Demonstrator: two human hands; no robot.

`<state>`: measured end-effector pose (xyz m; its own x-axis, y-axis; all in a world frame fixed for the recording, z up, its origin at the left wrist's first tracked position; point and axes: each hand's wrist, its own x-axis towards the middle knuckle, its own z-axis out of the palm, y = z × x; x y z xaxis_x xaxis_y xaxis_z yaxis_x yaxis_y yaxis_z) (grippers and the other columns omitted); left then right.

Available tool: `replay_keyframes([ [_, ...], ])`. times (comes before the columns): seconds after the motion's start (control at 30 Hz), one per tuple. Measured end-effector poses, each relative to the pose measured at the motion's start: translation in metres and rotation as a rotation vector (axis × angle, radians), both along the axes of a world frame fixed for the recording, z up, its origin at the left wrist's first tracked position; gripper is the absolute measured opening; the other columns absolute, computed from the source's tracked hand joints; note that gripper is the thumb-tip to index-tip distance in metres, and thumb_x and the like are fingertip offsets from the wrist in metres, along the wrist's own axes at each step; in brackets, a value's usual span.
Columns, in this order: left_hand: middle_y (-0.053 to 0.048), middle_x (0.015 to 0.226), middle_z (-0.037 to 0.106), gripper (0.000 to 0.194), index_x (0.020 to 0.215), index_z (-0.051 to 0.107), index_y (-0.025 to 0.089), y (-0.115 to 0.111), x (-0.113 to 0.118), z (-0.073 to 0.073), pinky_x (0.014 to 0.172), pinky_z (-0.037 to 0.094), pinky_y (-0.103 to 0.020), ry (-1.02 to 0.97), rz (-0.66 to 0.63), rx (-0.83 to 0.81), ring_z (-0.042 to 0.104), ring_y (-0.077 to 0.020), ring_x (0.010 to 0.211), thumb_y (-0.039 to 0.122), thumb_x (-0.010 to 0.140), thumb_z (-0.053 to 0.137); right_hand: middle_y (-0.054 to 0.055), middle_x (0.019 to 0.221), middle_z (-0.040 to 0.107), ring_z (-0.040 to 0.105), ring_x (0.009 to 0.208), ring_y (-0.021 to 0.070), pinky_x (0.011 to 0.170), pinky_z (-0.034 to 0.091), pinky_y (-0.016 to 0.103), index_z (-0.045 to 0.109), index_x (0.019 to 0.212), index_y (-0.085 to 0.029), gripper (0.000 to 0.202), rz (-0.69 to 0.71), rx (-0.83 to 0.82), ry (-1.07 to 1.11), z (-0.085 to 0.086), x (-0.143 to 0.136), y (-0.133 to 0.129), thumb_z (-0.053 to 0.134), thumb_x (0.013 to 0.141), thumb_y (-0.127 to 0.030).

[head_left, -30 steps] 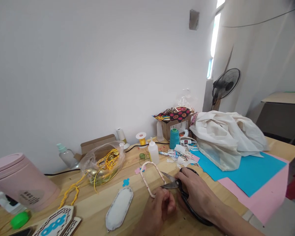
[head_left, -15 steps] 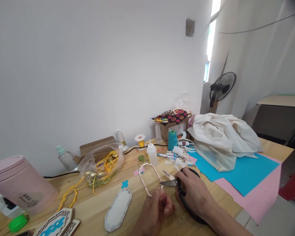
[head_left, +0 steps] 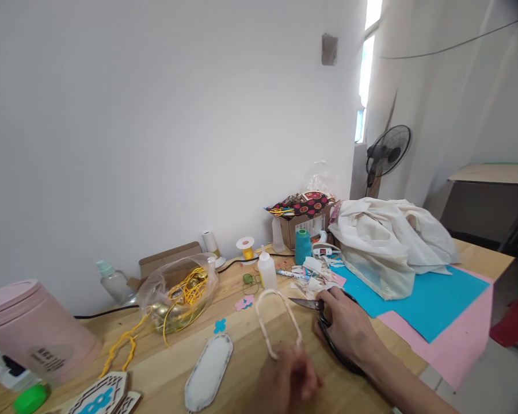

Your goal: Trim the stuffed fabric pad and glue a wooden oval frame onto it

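The blurred left hand (head_left: 290,375) pinches the near end of a pale oval frame (head_left: 261,326) over the desk (head_left: 159,374); the right hand (head_left: 346,329) grips black-handled scissors (head_left: 308,303), their blades just beside the frame. Farther back stand a white squeeze bottle (head_left: 267,271), then a teal thread cone (head_left: 303,248).

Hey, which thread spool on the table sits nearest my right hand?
The teal thread spool, upright before the fabric-topped cardboard box; the yellow spool and white spool stand farther from your right hand.
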<state>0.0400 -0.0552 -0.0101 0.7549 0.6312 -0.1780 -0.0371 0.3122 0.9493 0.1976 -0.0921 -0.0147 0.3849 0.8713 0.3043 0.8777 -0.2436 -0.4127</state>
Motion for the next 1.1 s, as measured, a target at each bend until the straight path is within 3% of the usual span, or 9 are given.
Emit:
replay_keyframes([
  [0.13,0.005,0.039,0.037,0.039,0.043,0.043,0.019,0.008,0.0,0.002,0.065,0.039,-0.03,-0.086,0.043,-0.079,0.034,-0.0106,0.045,0.038,0.077,0.042,0.003,0.085,0.052,0.05,0.078,0.0184,0.063,0.036,0.025,0.052,0.084,-0.022,0.021,0.111,0.033,0.026,0.002,-0.005,-0.004,0.05,0.064,-0.014],
  [0.27,0.005,0.041,0.037,0.037,0.045,0.042,0.019,0.012,0.0,-0.003,0.061,0.037,-0.029,-0.076,0.055,0.004,0.032,-0.0107,0.045,0.035,0.078,0.039,0.002,0.081,0.051,0.048,0.076,0.018,0.062,0.036,0.025,0.051,0.078,-0.022,0.02,0.249,0.04,0.056,0.001,-0.012,-0.007,0.049,0.062,-0.011],
  [0.4,0.005,0.043,0.037,0.034,0.046,0.042,0.02,0.014,-0.001,-0.006,0.063,0.037,-0.03,-0.043,0.075,0.029,0.032,-0.0111,0.046,0.031,0.078,0.039,0.002,0.081,0.051,0.048,0.075,0.0176,0.06,0.035,0.024,0.052,0.077,-0.022,0.021,0.24,0.002,0.03,0.001,-0.016,-0.008,0.049,0.06,-0.009],
  [0.53,0.005,0.041,0.033,0.038,0.043,0.039,0.021,0.01,-0.001,-0.004,0.065,0.039,-0.031,-0.026,0.06,0.037,0.032,-0.0112,0.045,0.034,0.079,0.035,0.002,0.08,0.052,0.049,0.073,0.0175,0.058,0.033,0.024,0.053,0.073,-0.022,0.019,0.14,-0.06,-0.018,0.002,-0.013,-0.005,0.05,0.059,-0.009],
  [0.7,0.006,0.036,0.032,0.039,0.041,0.038,0.022,0.0,0.0,-0.001,0.06,0.037,-0.029,-0.016,-0.031,0.014,0.028,-0.0097,0.039,0.036,0.078,0.037,0.006,0.084,0.053,0.05,0.076,0.0211,0.061,0.034,0.028,0.054,0.087,-0.02,0.02,0.011,-0.035,-0.007,0.004,-0.005,-0.002,0.05,0.067,-0.018],
  [0.93,0.007,0.038,0.032,0.038,0.042,0.037,0.02,0.009,-0.001,0.005,0.057,0.033,-0.028,-0.07,0.078,-0.059,0.025,-0.009,0.042,0.033,0.078,0.037,0.002,0.08,0.05,0.048,0.075,0.0172,0.061,0.035,0.024,0.052,0.077,-0.022,0.02,0.244,0.04,0.046,0.005,-0.013,-0.01,0.049,0.062,-0.01],
  [1.1,0.007,0.037,0.031,0.039,0.041,0.036,0.021,0.008,-0.002,-0.003,0.06,0.036,-0.03,-0.04,0.053,-0.007,0.027,-0.0093,0.041,0.036,0.078,0.037,0.002,0.08,0.05,0.048,0.074,0.0169,0.061,0.035,0.024,0.052,0.074,-0.021,0.017,0.197,-0.011,0.022,0.004,-0.014,-0.007,0.05,0.062,-0.01],
])
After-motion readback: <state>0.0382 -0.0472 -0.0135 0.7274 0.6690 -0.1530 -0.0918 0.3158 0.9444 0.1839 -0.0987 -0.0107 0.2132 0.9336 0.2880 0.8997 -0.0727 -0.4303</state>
